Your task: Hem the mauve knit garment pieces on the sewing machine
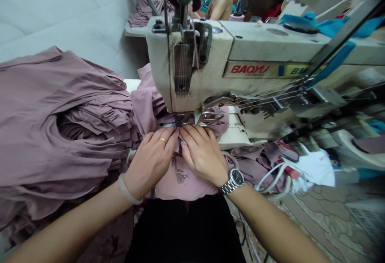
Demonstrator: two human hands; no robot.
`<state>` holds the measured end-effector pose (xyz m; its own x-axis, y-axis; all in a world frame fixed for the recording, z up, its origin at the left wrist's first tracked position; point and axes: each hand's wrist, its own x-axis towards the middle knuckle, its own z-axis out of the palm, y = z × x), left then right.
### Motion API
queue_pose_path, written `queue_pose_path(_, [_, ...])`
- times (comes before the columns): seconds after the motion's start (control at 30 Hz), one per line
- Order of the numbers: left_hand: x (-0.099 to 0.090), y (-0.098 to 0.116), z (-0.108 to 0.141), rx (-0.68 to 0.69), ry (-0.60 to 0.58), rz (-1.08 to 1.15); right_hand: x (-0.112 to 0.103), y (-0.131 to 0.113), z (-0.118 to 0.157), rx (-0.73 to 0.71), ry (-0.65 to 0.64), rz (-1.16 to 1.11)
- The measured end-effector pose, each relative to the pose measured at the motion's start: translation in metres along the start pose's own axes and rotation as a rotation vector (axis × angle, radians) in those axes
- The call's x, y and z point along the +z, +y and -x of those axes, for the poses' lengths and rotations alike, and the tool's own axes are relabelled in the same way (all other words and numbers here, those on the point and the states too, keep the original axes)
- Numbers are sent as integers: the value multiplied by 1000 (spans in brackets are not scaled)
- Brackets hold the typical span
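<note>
Head view | we smooth mauve knit fabric (pixel 183 183) toward the presser foot (pixel 181 119) of the BAOYU sewing machine (pixel 255 50) | left hand (pixel 150 160), right hand (pixel 203 154): fingers (pixel 164 138) extended flat on the cloth, pinching nothing | next move calls for even guiding

The matt mauve knit cloth (pixel 51 106) heaped at the left of the frame looks soft and thin. Upper right, the sewing machine's cream housing (pixel 264 42) is smooth painted metal, scuffed in places; its presser foot (pixel 207 118) is bare steel. Lower centre, the wristwatch (pixel 233 181) is glossy steel, the bangle (pixel 129 189) smooth and pale.
</note>
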<state>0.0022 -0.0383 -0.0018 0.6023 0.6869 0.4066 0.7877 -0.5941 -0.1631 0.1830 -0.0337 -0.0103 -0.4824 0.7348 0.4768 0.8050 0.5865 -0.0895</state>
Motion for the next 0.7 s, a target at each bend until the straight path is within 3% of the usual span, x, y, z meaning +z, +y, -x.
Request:
queue_pose_path(0.37, [-3, -17, 3, 141, 109, 140, 6, 5, 8, -54, 163, -241])
queue_pose_path(0.7, [6, -23, -9, 81, 130, 160, 6, 10, -6, 3, 79, -154])
